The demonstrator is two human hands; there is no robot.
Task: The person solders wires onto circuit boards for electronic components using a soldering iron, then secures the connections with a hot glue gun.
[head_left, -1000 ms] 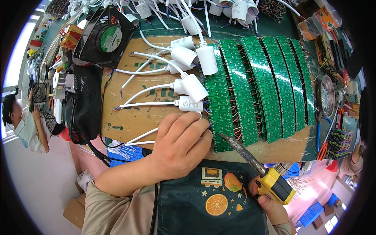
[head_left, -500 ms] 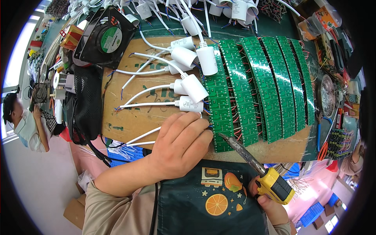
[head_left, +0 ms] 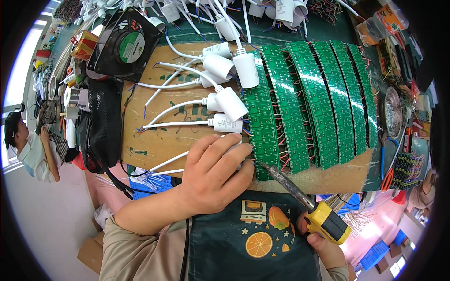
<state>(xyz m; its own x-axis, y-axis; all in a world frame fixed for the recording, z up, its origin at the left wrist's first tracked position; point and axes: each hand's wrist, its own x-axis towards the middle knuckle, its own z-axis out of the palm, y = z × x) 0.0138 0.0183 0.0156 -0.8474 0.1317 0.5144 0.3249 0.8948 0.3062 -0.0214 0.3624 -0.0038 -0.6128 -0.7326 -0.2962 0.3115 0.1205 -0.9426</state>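
Note:
My left hand [head_left: 215, 173] is closed around a white lamp holder, mostly hidden under the fingers; white cords [head_left: 169, 162] run out behind it. Its fingertips are at the lower left edge of the nearest green circuit board strip [head_left: 263, 140]. From the right, my right hand [head_left: 320, 243] grips a soldering iron [head_left: 330, 224] by its yellow and black handle. The iron's dark tip points left at the board's lower edge, close to my left fingertips; whether it touches is too small to tell. More white lamp holders [head_left: 228, 123] lie along the board's left side, their wire ends by its edge.
Further green board strips [head_left: 323, 105] with red wires between them cover the right of the brown work board [head_left: 140, 152]. A black fan [head_left: 126, 47] stands at back left, with a pile of lamp holders [head_left: 283, 11] behind. Blue-handled pliers [head_left: 382, 159] lie right. Another person [head_left: 35, 150] sits far left.
The soldering iron's tip has shifted slightly left and up, toward my left fingertips. My left fingers have moved a little over the lamp holder. The boards stay in place.

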